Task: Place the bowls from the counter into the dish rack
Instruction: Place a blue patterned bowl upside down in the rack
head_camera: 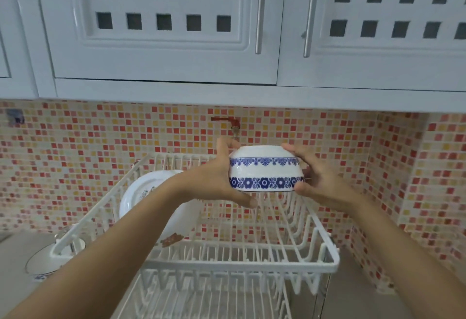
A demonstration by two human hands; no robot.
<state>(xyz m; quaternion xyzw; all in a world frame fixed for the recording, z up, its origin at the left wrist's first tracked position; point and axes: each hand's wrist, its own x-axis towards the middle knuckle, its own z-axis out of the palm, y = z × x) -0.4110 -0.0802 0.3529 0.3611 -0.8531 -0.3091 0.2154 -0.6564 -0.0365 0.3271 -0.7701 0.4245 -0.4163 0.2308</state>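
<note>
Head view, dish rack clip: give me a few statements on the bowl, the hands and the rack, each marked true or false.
1. Both hands, left hand and right hand, hold the blue-patterned bowl. True.
2. The bowl is held rim up. False: it is upside down, rim facing downward.
3. The bowl already rests on the dish rack. False: it is held in the air above the rack.
4. A white plate stands in the left part of the rack. True.
5. Another bowl sits on the counter left of the rack. True.
</note>
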